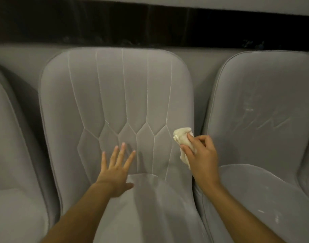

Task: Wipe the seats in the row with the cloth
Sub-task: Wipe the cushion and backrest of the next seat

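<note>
No text, label or number is readable; the pale scuffs on the right-hand seat spell nothing.

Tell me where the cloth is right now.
In the head view, the cloth is bunched in the right hand, against the right edge of the middle seat's backrest.

The middle backrest is bare across its upper half; the left seat and right seat crowd its sides.
</note>
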The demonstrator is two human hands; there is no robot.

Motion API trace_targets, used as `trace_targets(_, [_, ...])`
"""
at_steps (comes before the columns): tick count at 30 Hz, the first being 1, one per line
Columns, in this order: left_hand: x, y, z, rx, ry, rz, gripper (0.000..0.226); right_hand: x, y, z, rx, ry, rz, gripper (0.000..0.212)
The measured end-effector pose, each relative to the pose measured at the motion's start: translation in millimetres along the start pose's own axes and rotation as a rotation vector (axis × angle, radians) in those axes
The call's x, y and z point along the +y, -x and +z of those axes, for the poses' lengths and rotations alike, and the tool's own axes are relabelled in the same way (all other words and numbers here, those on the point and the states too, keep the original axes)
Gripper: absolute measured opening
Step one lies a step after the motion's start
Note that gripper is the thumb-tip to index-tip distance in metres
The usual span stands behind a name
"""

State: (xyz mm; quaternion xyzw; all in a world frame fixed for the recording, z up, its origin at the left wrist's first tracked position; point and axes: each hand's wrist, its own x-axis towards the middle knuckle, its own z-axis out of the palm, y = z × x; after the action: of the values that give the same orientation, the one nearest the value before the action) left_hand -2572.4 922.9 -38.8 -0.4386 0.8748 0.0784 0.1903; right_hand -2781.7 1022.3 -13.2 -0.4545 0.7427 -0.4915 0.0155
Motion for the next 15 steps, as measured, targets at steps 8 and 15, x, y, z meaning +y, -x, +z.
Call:
trace_targets(8, [78.6, 37.0, -89.9, 0.136, 0.347, 0.384, 0.091, -51.2, 23.6, -88.8, -0.043, -0.008, 0.447, 0.017])
trace_targets(15, [138.9, 63.4, -136.7, 0.213, 0.300, 0.800, 0.071, -79.6, 34.8, -169.3, -0.298, -0.410, 0.897, 0.005])
